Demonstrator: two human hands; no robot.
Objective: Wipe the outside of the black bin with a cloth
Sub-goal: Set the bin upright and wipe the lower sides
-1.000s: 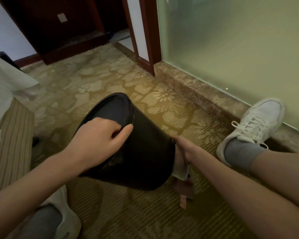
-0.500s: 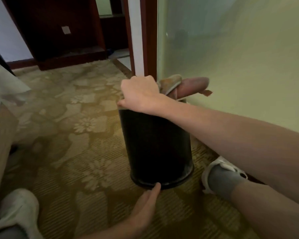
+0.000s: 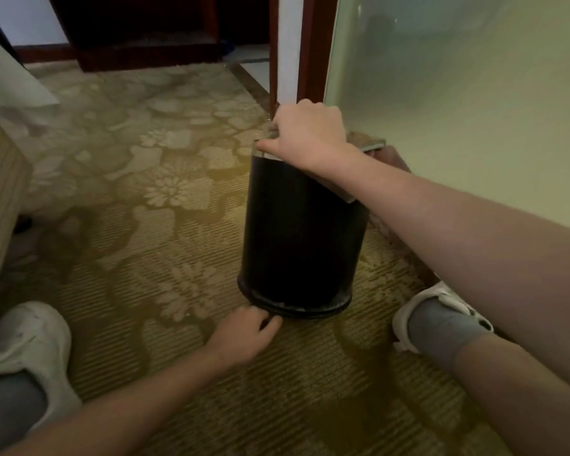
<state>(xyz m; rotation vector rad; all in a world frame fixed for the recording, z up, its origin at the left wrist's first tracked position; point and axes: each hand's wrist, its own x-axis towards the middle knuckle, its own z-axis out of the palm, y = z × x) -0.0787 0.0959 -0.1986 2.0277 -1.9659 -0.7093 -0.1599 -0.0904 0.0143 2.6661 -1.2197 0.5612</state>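
Black bin (image 3: 297,245) stands on carpet (image 3: 139,264) beside glass wall (image 3: 458,110). R hand (image 3: 310,136) curls over cloth (image 3: 366,143) at top rim; L hand (image 3: 244,334), fingers loosely bent, touches base. Rim wipe apparently under way; next: drag cloth down sides w/ base steadied.

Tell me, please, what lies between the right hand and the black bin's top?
The cloth, under the right hand atop the black bin; the head view shows it.

The right hand (image 3: 310,136) hides the mouth of the bin (image 3: 297,245) and most of the cloth (image 3: 366,141), a blurred edge at the rim's 2 o'clock. The fingertips of the left hand (image 3: 241,337) curl out of sight. The left shoe (image 3: 30,340) is cropped at 8 o'clock.
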